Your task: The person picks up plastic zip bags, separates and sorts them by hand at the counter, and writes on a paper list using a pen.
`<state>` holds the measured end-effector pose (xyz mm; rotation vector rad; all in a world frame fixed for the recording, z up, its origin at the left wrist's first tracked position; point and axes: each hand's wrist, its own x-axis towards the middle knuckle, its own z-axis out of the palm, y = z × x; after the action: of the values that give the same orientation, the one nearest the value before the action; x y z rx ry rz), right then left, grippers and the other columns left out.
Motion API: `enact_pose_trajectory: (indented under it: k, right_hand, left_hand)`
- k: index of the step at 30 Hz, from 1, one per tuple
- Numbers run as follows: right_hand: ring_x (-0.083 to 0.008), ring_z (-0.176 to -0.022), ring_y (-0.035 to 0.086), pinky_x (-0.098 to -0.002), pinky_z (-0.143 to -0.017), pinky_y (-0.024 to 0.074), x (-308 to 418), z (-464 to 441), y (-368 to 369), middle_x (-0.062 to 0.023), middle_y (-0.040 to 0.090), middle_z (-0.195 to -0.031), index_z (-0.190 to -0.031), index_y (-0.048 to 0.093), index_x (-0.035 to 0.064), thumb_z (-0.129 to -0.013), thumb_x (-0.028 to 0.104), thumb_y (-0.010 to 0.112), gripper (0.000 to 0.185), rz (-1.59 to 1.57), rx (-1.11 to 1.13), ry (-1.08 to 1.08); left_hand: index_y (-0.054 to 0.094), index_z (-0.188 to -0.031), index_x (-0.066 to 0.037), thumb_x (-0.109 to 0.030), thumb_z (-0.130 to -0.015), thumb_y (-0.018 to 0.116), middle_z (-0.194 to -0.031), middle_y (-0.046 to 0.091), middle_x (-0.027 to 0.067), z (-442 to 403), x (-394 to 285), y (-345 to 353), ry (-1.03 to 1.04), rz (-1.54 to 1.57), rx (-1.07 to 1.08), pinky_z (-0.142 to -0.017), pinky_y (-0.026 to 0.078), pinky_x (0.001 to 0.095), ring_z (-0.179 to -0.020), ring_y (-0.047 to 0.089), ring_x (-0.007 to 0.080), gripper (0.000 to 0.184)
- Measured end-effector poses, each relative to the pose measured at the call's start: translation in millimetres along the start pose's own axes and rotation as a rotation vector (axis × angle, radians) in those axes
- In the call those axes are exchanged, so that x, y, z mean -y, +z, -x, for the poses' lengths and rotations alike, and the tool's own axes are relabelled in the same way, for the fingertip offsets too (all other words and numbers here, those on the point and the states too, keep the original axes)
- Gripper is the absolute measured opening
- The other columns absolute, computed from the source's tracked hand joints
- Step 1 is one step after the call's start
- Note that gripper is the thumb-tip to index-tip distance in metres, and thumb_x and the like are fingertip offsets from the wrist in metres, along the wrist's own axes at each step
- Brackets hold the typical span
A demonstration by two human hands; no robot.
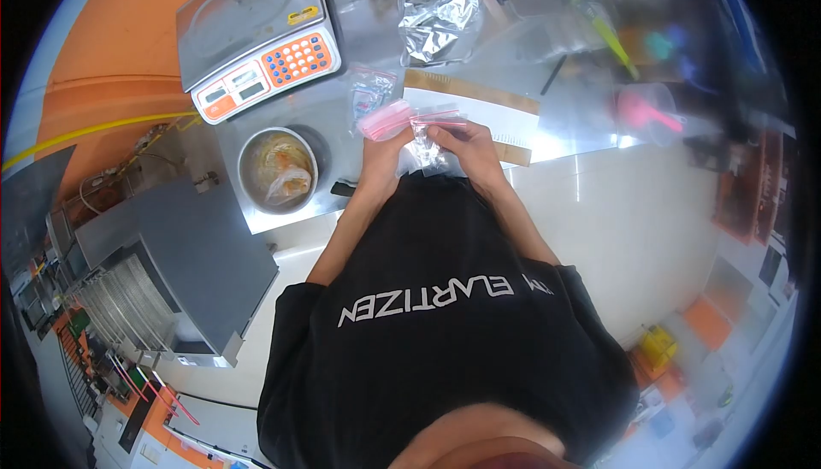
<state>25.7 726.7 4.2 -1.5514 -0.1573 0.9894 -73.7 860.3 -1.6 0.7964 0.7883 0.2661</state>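
Front edge of tabletop [339,161] | left hand [381,161] — fingers closed round pink-striped bags [385,122] | right hand [475,154] — thumb pinching clear bag [428,158] | pinch lightly; best keep mouth uncreased

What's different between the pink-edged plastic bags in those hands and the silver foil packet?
The pink-edged plastic bags are see-through; the silver foil packet is opaque and shiny. The bags are held by the left hand and right hand, while the packet lies untouched on the counter. Both look creased and catch the light.
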Motion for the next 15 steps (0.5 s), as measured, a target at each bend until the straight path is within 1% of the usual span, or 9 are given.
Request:
enact_pose_trajectory:
  k: [3,6,9,12,13,15]
  right_hand:
    - [-0.0126,-0.093,0.064,-0.0271,-0.082,0.0509,-11,-5,-2,-0.0072,0.073,-0.101,-0.114,0.072,-0.0011,-0.092,0.017,0.073,0.028,-0.033,-0.015,-0.061]
    - [-0.0121,-0.092,0.064,-0.027,-0.083,0.0504,-7,-4,-2,-0.0072,0.073,-0.1,-0.114,0.071,-0.0016,-0.09,0.015,0.074,0.029,-0.167,-0.155,-0.036]
    - [-0.0116,-0.092,0.064,-0.0275,-0.082,0.0505,-2,-6,-7,-0.0067,0.073,-0.099,-0.114,0.07,-0.0011,-0.09,0.013,0.074,0.029,-0.29,-0.094,-0.054]
    - [-0.0117,-0.093,0.064,-0.0272,-0.082,0.0505,4,0,-4,-0.0068,0.072,-0.101,-0.114,0.07,-0.0005,-0.089,0.012,0.074,0.028,-0.117,0.031,-0.048]
    - [-0.0132,-0.101,0.063,-0.0288,-0.09,0.0496,-5,-3,-6,-0.0082,0.07,-0.113,-0.123,0.065,-0.0029,-0.092,0.012,0.074,0.035,-0.027,0.083,-0.034]
    - [-0.0135,-0.101,0.063,-0.0289,-0.09,0.0497,-10,-5,-3,-0.0087,0.07,-0.114,-0.124,0.064,-0.0032,-0.092,0.012,0.074,0.037,0.073,0.041,-0.079]
  left_hand:
    - [0.059,-0.124,0.002,-0.002,-0.09,0.067,-0.115,0.067,0.0112,-6,7,-6,-0.09,0.138,-0.012,-0.091,0.053,0.0359,-0.104,0.066,0.0217,0.035]
    - [0.059,-0.124,0.002,-0.001,-0.091,0.065,-0.116,0.067,0.0122,-11,7,-14,-0.272,0.466,0.038,-0.091,0.053,0.0359,-0.104,0.067,0.0229,0.033]
    - [0.059,-0.125,0.002,-0.001,-0.092,0.064,-0.115,0.067,0.0121,-6,4,-10,-0.087,0.229,0.085,-0.093,0.053,0.0363,-0.105,0.066,0.0231,0.033]
    - [0.058,-0.126,0.001,-0.002,-0.092,0.064,-0.116,0.066,0.012,-4,8,-7,0.031,0.071,0.011,-0.092,0.053,0.0368,-0.106,0.066,0.0232,0.034]
    - [0.058,-0.126,0.001,-0.002,-0.092,0.064,-0.116,0.066,0.0118,-5,10,-8,0.046,0.027,0.011,-0.092,0.053,0.0369,-0.106,0.066,0.0229,0.034]
    - [0.057,-0.126,0.001,-0.002,-0.093,0.064,-0.116,0.066,0.0116,-7,10,-9,0.076,-0.06,0.013,-0.091,0.053,0.0369,-0.106,0.066,0.0223,0.035]
